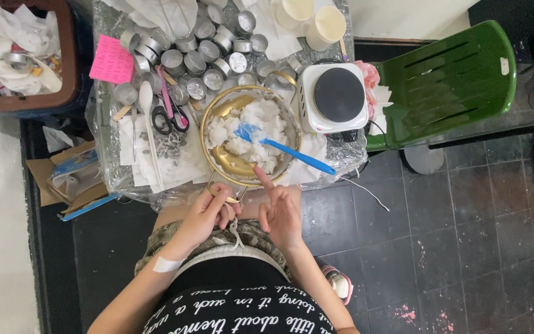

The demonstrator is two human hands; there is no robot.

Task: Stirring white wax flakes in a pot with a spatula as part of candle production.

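Head view: a gold pot (pixel 220 162) stands at the near edge of the foil-covered surface (pixel 103 124), filled with white wax chunks (pixel 248 127). A blue spatula (pixel 279 148) lies in it, blade buried in the chunks, handle projecting over the right rim. The left hand (pixel 208 213) is loosely curled at the pot's near handle, fingers touching it without a firm grip. The right hand (pixel 281 213) is open, holding nothing, its index finger extended to the near rim. Small metal tins (pixel 199 46) crowd the far side; a white hotplate (pixel 335 96) sits just right of the pot; scissors (pixel 169 117) lie left.
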